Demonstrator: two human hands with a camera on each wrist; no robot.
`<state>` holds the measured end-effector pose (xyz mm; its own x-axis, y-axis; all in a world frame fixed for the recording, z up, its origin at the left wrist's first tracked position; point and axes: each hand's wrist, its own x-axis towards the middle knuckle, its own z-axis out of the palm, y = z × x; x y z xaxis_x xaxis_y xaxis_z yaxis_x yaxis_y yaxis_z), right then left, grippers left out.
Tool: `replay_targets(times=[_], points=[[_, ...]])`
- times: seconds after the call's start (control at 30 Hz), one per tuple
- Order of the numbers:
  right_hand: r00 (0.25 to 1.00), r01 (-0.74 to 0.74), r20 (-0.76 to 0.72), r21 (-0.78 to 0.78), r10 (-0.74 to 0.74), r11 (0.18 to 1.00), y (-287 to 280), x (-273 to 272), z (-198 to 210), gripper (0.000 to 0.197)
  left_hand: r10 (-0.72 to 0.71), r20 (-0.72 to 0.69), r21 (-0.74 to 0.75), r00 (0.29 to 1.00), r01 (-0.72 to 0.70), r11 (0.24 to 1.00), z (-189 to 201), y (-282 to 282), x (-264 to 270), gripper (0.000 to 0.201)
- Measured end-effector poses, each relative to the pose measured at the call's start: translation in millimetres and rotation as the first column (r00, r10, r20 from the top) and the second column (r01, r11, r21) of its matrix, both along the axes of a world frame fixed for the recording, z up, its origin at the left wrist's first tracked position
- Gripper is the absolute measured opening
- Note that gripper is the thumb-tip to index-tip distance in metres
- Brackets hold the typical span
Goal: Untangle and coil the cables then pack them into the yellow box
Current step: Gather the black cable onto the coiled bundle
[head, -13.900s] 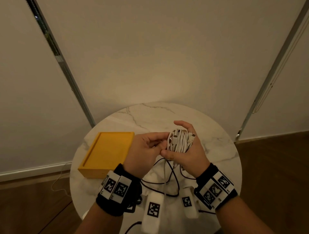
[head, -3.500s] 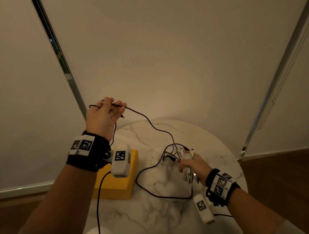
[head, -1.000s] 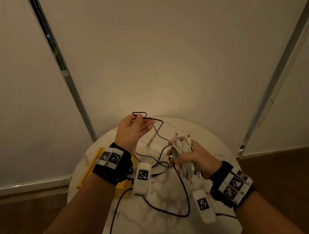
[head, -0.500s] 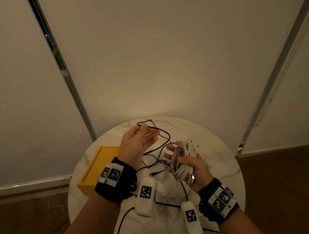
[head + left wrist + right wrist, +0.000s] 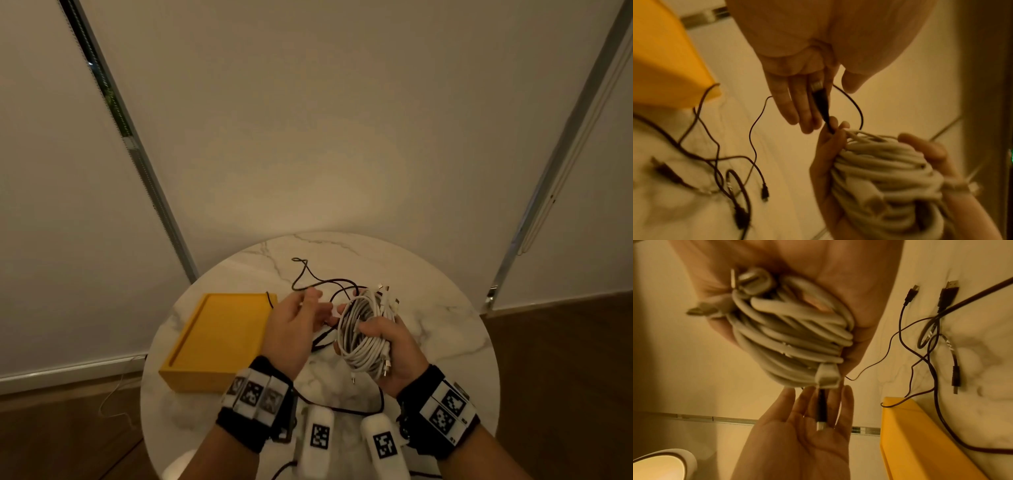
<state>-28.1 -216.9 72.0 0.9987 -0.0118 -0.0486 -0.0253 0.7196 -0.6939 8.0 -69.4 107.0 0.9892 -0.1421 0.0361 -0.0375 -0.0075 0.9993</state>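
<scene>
My right hand (image 5: 399, 353) grips a coil of white cables (image 5: 363, 337) above the round marble table (image 5: 445, 329); the same coil of white cables (image 5: 791, 337) fills the right wrist view. My left hand (image 5: 291, 325) sits just left of it, palm up with straight fingers (image 5: 795, 100). A black cable plug (image 5: 819, 100) lies along those fingers, and its lead runs to the right hand's fingertips (image 5: 835, 128). More black cable (image 5: 308, 277) trails loose over the table. The yellow box (image 5: 219, 339) stands open at the left with nothing visible inside.
Several loose black cable ends with plugs (image 5: 947, 295) lie on the marble by the box corner (image 5: 900, 404). One black strand (image 5: 272, 299) hangs over the box's far right corner. A wall stands close behind the table; wooden floor surrounds it.
My left hand came down and closer to the right hand, now open under the black plug. The black cable loop it held up now lies on the table.
</scene>
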Motion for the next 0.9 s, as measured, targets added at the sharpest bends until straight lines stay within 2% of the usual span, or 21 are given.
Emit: replay_targets(times=[0.07, 0.13, 0.23, 0.33, 0.47, 0.53, 0.67, 0.8, 0.9], points=[[0.998, 0.044, -0.036, -0.02, -0.045, 0.999, 0, 2, -1, 0.07, -0.09, 0.098, 0.188, 0.991, 0.071, 0.98, -8, 4, -10, 0.023], [0.996, 0.08, -0.034, -0.029, -0.081, 0.996, -2, 3, -3, 0.059, -0.184, 0.147, 0.353, 0.972, 0.123, 0.928, -14, 8, -17, 0.017], [0.998, 0.048, -0.032, -0.027, -0.049, 0.998, -2, 1, -6, 0.066, -0.243, 0.142, 0.489, 0.96, 0.145, 0.86, -14, 13, -21, 0.02], [0.998, 0.044, -0.052, -0.025, -0.045, 0.999, 0, 1, -11, 0.061, -0.16, 0.116, 0.457, 0.98, 0.09, 0.885, -13, 17, -17, 0.021], [0.993, 0.097, -0.061, -0.032, -0.098, 0.995, -3, 1, -11, 0.039, -0.099, 0.053, 0.288, 0.994, 0.079, 0.954, -10, 18, -17, 0.018], [0.994, 0.085, -0.069, -0.022, -0.086, 0.996, -2, 0, -11, 0.045, -0.132, 0.069, 0.23, 0.989, 0.113, 0.967, -7, 13, -22, 0.018], [0.995, 0.065, -0.071, -0.025, -0.067, 0.998, 6, -3, -12, 0.06, -0.229, 0.139, 0.241, 0.964, 0.191, 0.951, -4, -1, -34, 0.019], [0.997, 0.053, -0.054, 0.019, -0.052, 0.998, 6, -6, -10, 0.06, -0.23, 0.188, 0.212, 0.955, 0.19, 0.959, -2, -4, -38, 0.03], [0.995, 0.061, -0.085, 0.005, -0.06, 0.998, 7, -6, -10, 0.077, -0.22, 0.218, 0.212, 0.951, 0.174, 0.962, -2, -2, -38, 0.036]])
